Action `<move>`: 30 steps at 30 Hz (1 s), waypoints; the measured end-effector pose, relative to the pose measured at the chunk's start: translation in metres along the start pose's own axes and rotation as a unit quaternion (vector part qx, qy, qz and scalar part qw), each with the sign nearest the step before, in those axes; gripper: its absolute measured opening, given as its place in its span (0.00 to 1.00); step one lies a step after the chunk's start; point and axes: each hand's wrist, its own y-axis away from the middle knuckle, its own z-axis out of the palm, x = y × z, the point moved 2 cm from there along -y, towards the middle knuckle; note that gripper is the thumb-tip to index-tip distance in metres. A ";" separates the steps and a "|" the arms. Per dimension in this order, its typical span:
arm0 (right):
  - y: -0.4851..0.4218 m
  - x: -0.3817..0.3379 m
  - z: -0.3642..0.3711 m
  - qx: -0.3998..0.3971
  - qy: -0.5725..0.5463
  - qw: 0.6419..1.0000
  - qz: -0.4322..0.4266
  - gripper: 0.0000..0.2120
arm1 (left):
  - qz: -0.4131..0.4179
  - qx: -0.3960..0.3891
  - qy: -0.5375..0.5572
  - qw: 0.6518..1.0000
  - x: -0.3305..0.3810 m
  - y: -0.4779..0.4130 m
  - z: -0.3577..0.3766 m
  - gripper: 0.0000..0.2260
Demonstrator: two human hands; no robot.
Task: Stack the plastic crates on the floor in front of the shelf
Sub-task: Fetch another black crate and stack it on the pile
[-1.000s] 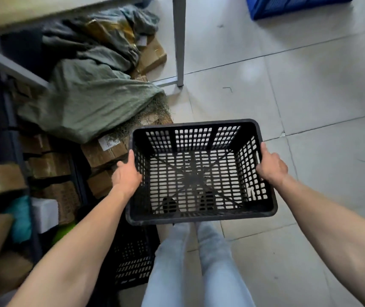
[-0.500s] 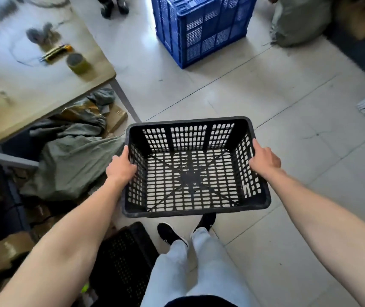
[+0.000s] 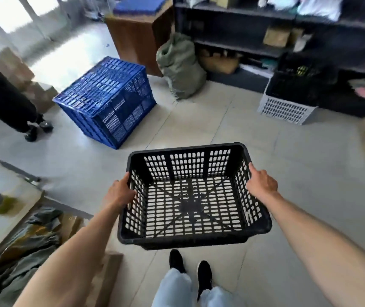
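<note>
Black crate (image 3: 189, 204) held level above floor (image 3: 203, 125), empty. Left hand (image 3: 119, 193) curled over left rim, right hand (image 3: 262, 186) over right rim; hands well apart. Carrying step judged under way. Farther right: white crate (image 3: 285, 110), dark crate (image 3: 296, 89) apparently on it, at foot of shelf (image 3: 254, 48). Next: held crate to be brought there, squared, lowered on.

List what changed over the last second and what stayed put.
The person turned from the table toward the shelf, carrying the black crate along; the shelf and a white crate before it came into view. The left hand and right hand kept gripping the crate's sides; it stayed level.
</note>
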 end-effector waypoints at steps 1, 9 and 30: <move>-0.003 0.014 -0.005 0.005 -0.005 1.000 0.016 0.34 | 0.017 -0.004 -0.013 1.000 0.020 -0.009 -0.001 0.32; -0.007 0.111 -0.035 0.028 -0.031 0.985 0.165 0.34 | 0.162 -0.053 0.004 0.985 0.173 -0.071 0.018 0.31; -0.141 0.266 -0.095 0.053 -0.079 0.955 0.281 0.34 | 0.267 -0.072 -0.086 0.957 0.465 -0.169 0.075 0.29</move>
